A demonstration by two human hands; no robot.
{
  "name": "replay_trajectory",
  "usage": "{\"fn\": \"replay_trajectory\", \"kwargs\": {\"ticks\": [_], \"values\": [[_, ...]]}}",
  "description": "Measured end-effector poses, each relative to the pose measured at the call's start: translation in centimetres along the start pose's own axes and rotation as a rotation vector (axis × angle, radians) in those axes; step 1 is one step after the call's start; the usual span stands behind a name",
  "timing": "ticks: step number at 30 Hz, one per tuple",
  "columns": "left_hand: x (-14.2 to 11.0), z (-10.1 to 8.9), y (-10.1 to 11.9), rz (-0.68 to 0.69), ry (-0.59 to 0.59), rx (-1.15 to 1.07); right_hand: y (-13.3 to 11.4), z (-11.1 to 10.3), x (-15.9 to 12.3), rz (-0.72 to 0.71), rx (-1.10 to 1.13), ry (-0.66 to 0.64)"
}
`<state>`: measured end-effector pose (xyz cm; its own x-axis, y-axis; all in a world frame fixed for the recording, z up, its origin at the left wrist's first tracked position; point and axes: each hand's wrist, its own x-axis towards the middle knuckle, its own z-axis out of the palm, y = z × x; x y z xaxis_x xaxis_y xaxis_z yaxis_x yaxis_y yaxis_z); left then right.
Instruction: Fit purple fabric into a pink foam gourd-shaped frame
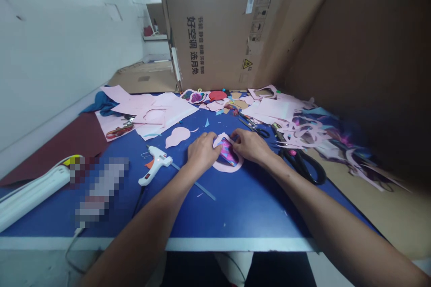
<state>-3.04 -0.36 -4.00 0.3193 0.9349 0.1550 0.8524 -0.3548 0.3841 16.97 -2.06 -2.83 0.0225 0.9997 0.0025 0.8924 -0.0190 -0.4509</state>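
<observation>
My left hand [202, 152] and my right hand [251, 145] meet over a crumpled piece of shiny blue and magenta paper [226, 152] and seem to hold it between their fingers. Under it lies a rounded pink paper cutout [229, 167], partly hidden by the hands. A white hot glue gun [155, 165] lies left of my left hand, its cord running toward the table's front. Large black-handled scissors [303, 166] lie to the right of my right hand. A pink pear-shaped paper cutout [178, 137] lies beyond the glue gun.
The blue table [235, 219] has a white front edge and is strewn with pink sheets [168, 114], offcuts, small scissors [257, 129] and a red paper circle [217, 95]. A white power strip [33, 193] sits at left. Upright cardboard [222, 22] stands behind.
</observation>
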Motion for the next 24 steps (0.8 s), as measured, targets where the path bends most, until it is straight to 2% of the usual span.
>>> {"fn": "replay_trajectory", "kwargs": {"ticks": [3,7,12,15,19,24], "values": [[0.2,-0.5,-0.1,-0.057,0.011,-0.092,0.7,-0.4,0.4,-0.035,0.114,-0.038],[0.6,-0.7,-0.6,-0.131,0.019,-0.179,2.1,-0.8,1.6,-0.026,0.409,-0.139],[1.2,-0.7,-1.3,-0.121,-0.002,-0.253,2.9,-1.6,2.0,0.057,0.705,-0.272],[1.2,-0.6,-1.4,-0.126,-0.021,-0.264,3.1,-2.7,1.6,0.036,0.846,-0.384],[0.9,-0.5,-1.2,-0.054,-0.029,-0.203,3.6,-4.2,1.1,0.021,0.943,-0.508],[0.5,-0.4,-0.8,-0.002,-0.025,-0.183,4.7,-5.7,0.8,0.06,1.039,-0.513]]}}
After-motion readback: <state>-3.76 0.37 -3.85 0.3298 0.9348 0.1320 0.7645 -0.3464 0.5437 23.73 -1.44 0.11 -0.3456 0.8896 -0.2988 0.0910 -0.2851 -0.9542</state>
